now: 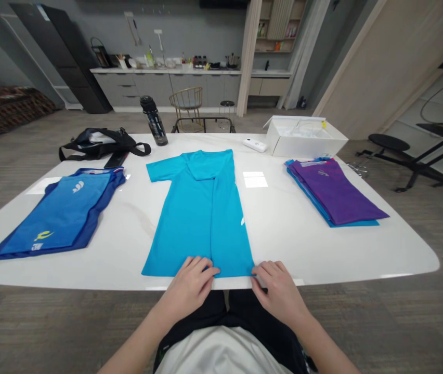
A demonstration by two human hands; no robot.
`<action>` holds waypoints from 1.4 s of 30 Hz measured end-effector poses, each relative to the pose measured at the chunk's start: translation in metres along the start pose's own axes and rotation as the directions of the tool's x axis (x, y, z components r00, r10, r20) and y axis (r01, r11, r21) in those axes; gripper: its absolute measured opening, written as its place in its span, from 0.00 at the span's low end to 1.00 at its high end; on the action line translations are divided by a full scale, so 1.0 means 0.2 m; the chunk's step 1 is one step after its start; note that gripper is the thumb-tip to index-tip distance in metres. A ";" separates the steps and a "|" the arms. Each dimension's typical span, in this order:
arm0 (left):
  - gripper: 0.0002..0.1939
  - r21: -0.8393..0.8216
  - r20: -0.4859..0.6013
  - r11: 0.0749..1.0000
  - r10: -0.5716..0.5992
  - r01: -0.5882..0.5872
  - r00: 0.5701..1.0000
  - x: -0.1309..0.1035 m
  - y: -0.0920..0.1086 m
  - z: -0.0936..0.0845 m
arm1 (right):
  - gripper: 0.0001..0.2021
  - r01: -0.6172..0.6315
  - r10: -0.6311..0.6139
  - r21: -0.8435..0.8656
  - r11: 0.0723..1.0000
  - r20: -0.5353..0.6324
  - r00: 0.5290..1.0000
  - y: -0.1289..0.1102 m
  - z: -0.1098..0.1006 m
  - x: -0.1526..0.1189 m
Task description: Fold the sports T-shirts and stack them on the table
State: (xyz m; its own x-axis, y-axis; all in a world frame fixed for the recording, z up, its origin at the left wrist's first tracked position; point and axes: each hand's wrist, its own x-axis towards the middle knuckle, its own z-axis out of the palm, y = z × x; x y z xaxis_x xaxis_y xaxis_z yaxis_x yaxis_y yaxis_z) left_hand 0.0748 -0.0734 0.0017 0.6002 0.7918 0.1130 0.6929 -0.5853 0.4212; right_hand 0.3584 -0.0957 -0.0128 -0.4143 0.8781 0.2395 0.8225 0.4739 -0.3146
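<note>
A turquoise shirt [190, 223] lies on the white table [276, 234], its right side folded inward so that an edge runs down the middle; the left sleeve sticks out. My left hand [195, 280] pinches the hem where the folded edge ends. At the hem's right corner, my right hand [274, 283] has its thumb and fingers closed on the fabric. Folded blue shirts [73, 208] lie to the left, and a folded purple shirt [333, 189] rests on blue fabric to the right.
Along the far side of the table are a black bag [100, 143], a phone [115, 159], a dark bottle [154, 122], a small white device [255, 145] and an open white box [305, 140]. Chairs and a kitchen counter [167, 71] stand beyond.
</note>
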 end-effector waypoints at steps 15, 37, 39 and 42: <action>0.19 0.028 -0.169 0.999 -0.022 0.027 0.985 0.79 -0.56 -0.09 | 0.17 -0.053 0.051 -0.123 0.991 -0.024 0.998 0.43 0.06 1.02; 0.20 0.118 -0.413 0.686 -0.623 0.718 0.664 0.98 -1.73 -0.61 | 0.10 -0.017 0.007 0.124 0.992 0.081 0.997 0.35 0.33 2.10; 0.22 0.156 -0.436 0.651 -0.629 0.743 0.643 1.00 -1.81 -0.65 | 0.10 -0.019 0.001 0.158 0.987 0.113 0.994 0.31 0.42 2.32; 0.23 0.206 -0.447 0.594 -0.649 0.777 0.615 1.03 -1.92 -0.67 | 0.12 -0.021 0.001 0.139 0.990 0.147 0.989 0.24 0.56 2.60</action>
State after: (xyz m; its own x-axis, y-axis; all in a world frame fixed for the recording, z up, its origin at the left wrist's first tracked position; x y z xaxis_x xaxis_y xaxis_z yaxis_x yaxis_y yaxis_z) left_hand -0.1211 0.3382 -0.0155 -0.2593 0.9451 0.1987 0.9608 0.2315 0.1526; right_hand 0.1388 0.3909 -0.0058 -0.4666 0.8786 0.1015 0.7689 0.4596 -0.4444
